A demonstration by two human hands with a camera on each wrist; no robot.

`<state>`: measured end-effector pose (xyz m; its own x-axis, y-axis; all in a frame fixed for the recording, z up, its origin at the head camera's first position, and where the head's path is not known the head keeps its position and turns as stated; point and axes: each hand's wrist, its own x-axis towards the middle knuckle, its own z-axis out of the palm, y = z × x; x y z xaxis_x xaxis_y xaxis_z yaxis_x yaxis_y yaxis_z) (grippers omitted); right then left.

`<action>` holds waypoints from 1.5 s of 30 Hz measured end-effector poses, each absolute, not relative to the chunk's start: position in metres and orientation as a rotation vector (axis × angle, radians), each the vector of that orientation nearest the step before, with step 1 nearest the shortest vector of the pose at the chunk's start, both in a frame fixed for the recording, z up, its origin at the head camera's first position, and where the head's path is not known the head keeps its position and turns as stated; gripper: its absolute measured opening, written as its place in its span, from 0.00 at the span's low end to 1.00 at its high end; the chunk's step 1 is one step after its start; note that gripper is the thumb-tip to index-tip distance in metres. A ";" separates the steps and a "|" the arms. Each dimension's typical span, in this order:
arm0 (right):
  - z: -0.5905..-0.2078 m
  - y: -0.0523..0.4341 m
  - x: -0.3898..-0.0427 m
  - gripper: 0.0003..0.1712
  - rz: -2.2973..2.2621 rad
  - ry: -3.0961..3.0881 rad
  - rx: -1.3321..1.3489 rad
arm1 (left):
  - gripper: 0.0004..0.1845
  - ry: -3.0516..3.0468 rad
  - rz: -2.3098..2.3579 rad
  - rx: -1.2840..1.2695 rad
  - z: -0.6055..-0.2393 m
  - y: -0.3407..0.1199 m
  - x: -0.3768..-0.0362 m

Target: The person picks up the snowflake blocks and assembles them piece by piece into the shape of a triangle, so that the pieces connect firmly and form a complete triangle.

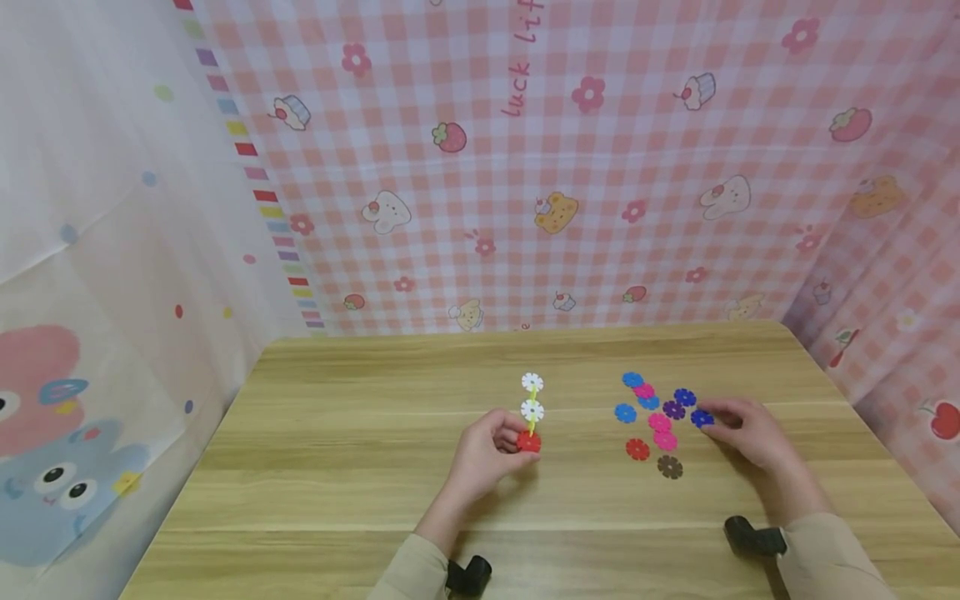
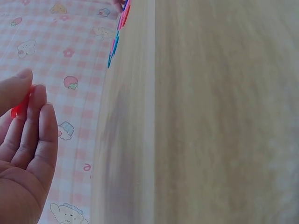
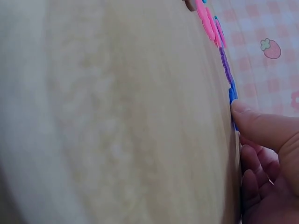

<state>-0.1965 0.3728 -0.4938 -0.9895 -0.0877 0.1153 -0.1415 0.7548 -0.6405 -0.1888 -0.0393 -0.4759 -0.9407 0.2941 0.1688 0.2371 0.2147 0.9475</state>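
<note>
On the table (image 1: 337, 467), left hand (image 1: 487, 450): thumb and fingers clamped on a red end disc (image 1: 528, 442); in the left wrist view only a sliver of red shows between them.
Chain (image 1: 532, 411) from the left hand: beyond the red end disc, a near yellow piece (image 1: 532, 427) seen edge-on, a near white disc (image 1: 532, 406), a far yellow piece (image 1: 534, 392) also edge-on, then a far white disc (image 1: 532, 380); whether the row is raised off the table cannot be told.
Right hand (image 1: 750, 433): thumb and finger pinched on a dark blue disc (image 1: 702, 418), at the right border of the loose discs.
Nearest the right hand: a second dark blue disc (image 1: 685, 397) and, just beside it, a purple disc (image 1: 674, 410).
Middle of the loose discs: three pink discs (image 1: 665, 441) and three light blue discs (image 1: 626, 413), some overlapping.
Near side of the loose discs: a loose red disc (image 1: 637, 449) and a brown disc (image 1: 670, 467), apart from each other.
Joined: five pieces, apparently alternating between face-on and edge-on.
Unjoined: eleven discs, counting the pinched one; if all belong in the chain, the work is judged under halfway.
Next link: not yet made; the pinched dark blue disc is well apart from the chain.
Backdrop: pink checked cloth (image 1: 480, 179) behind the table.
</note>
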 end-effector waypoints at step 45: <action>-0.474 0.236 -0.172 0.04 1.600 -2.681 0.267 | 0.17 2.378 1.939 0.486 -0.478 -0.036 -0.185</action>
